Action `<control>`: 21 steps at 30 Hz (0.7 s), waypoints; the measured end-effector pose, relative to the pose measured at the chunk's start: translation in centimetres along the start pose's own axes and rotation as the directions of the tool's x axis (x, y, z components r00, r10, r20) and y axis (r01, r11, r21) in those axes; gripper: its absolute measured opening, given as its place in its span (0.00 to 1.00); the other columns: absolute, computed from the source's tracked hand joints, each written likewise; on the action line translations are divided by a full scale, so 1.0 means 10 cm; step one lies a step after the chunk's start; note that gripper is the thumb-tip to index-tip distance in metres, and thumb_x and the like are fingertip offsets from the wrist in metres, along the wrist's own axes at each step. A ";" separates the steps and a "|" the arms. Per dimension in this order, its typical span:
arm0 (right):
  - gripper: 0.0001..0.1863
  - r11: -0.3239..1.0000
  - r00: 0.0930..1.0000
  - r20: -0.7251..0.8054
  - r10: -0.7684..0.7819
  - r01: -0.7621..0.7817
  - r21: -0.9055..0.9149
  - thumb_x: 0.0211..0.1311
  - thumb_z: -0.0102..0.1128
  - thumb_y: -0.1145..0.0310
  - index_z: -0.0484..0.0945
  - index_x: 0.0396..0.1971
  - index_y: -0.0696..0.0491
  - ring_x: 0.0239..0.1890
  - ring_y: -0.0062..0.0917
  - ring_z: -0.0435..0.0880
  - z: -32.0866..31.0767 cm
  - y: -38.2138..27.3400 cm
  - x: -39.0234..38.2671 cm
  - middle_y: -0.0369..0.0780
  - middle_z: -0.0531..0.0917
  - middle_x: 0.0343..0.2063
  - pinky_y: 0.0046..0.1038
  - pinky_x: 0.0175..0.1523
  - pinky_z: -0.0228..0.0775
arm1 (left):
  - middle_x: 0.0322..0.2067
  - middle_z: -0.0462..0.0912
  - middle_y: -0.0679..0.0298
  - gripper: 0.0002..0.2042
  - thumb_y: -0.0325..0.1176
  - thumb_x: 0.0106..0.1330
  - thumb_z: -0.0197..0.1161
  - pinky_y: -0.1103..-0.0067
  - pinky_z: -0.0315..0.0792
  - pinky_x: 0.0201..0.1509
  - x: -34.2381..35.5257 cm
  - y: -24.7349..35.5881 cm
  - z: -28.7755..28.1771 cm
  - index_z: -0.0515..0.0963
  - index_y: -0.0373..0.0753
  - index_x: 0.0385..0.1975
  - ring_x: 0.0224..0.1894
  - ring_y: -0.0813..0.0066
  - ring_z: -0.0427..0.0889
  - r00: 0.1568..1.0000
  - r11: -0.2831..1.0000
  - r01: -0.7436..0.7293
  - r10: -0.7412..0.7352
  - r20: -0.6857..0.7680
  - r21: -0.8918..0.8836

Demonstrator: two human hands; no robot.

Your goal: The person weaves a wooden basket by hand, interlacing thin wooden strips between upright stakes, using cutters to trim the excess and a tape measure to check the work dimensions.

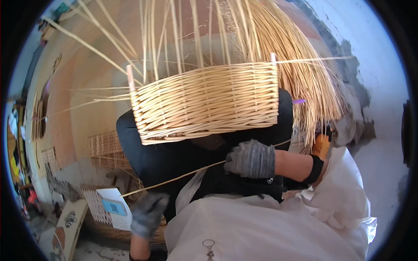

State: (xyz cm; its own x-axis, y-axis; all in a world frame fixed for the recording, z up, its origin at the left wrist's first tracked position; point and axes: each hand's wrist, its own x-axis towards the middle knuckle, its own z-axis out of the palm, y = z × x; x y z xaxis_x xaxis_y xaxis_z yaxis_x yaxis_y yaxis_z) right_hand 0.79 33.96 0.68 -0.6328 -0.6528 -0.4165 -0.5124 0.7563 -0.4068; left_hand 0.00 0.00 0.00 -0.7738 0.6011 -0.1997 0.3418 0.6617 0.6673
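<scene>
A partly woven wicker basket (204,102) rests across my knees, with pale upright rods rising from its far side. My right hand (250,158), in a grey knitted glove, is closed around a long thin willow rod (183,176) just below the basket's near edge. From that fist the rod runs down to the left and also sticks out to the right. My left hand (149,214), in the same kind of glove, is at the lower left below the rod's left end. Its fingers are blurred, and I see nothing clear in them.
A thick bundle of loose willow rods (300,65) fans down at the right, above an orange-handled object (321,145). At the left lie a woven panel (109,148) and a white card (124,217) with a blue patch. A white wall (379,108) stands at the right.
</scene>
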 end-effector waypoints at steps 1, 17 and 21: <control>0.08 0.998 0.999 -0.003 -0.035 0.034 -0.059 0.52 0.55 0.63 0.78 0.29 0.51 0.35 0.33 0.81 0.02 0.00 -0.01 0.40 0.80 0.30 0.35 0.36 0.74 | 0.33 0.81 0.60 0.11 0.38 0.56 0.65 0.72 0.74 0.34 0.25 0.11 0.12 0.80 0.41 0.37 0.32 0.61 0.80 0.984 0.980 -0.175 0.171 -0.055 -0.091; 0.07 0.936 0.922 -0.230 -0.312 0.256 -0.241 0.48 0.53 0.66 0.75 0.26 0.52 0.28 0.26 0.77 0.15 -0.11 -0.53 0.36 0.75 0.23 0.28 0.30 0.66 | 0.29 0.80 0.61 0.09 0.38 0.49 0.68 0.70 0.74 0.38 1.05 0.91 0.71 0.81 0.43 0.29 0.33 0.62 0.79 0.904 0.948 -0.314 0.314 0.290 -0.046; 0.10 0.981 0.922 -0.337 -0.191 0.174 -0.080 0.48 0.55 0.68 0.77 0.32 0.52 0.32 0.32 0.80 0.39 -0.07 -0.73 0.38 0.78 0.26 0.31 0.37 0.72 | 0.29 0.80 0.61 0.08 0.36 0.51 0.67 0.70 0.74 0.37 0.99 0.95 0.81 0.81 0.44 0.30 0.33 0.62 0.79 0.896 0.931 -0.364 0.346 0.278 0.013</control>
State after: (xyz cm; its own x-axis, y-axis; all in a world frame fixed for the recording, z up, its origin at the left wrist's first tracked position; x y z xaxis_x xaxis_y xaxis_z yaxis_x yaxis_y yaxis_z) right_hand 8.01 38.04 0.82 -0.6813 -0.7313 -0.0323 -0.6595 0.6323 -0.4065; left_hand -0.11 15.87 -1.46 -0.4270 0.8922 -0.1473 0.6066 0.4034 0.6850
